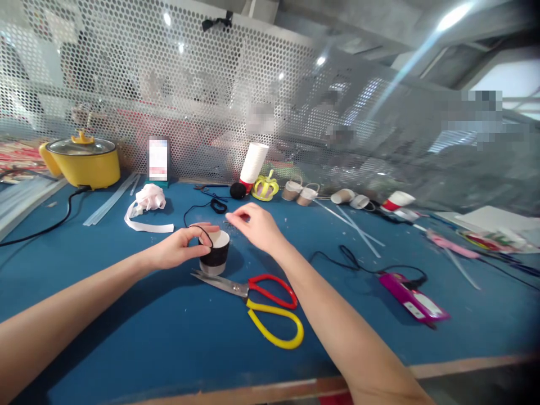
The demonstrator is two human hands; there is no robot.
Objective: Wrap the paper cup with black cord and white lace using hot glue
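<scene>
A small white paper cup [219, 239] stands upright on the blue table, its upper and middle part wrapped in black cord [214, 258]. My left hand [183, 246] is closed on the cup's left side, thumb against the wall near the rim, with a strand of the cord looping over the fingers. Just right of the rim, my right hand [253, 225] is raised with thumb and fingertips pinched together; what lies between them is too small to make out. Large scissors [242, 289] with one red and one yellow handle lie slightly open in front of the cup.
A coil of cord [218, 206] lies behind the cup. A yellow electric pot [86, 163], crumpled white ribbon [151, 197] and a phone [158, 160] stand left. Behind are stacked cups [254, 163] and a yellow crown-shaped piece [265, 187]. Right lies a purple power strip [413, 298].
</scene>
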